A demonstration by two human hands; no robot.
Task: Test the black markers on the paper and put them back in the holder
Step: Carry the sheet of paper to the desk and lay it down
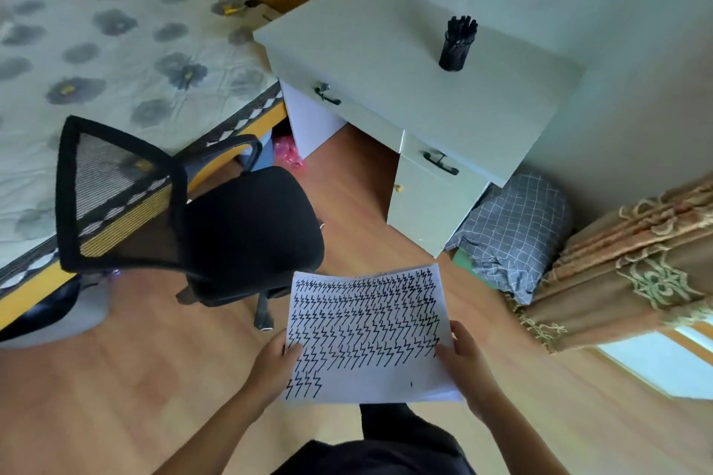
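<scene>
Paper: the paper (366, 335), rows of black zigzag marks over most of it, was held above the floor, well short of the desk (405, 62).
Left hand: the left hand (276, 359) pinched its left edge, thumb on top.
Right hand: the right hand (463, 355) gripped its right edge, fingers curled under.
Markers: the black markers (461, 25) stood in the holder (453, 50) on the desk.
Chair: a black chair (200, 212) stood in front of the desk, between it and the paper.
Bed: a bed (96, 42) lay left of the desk.
</scene>
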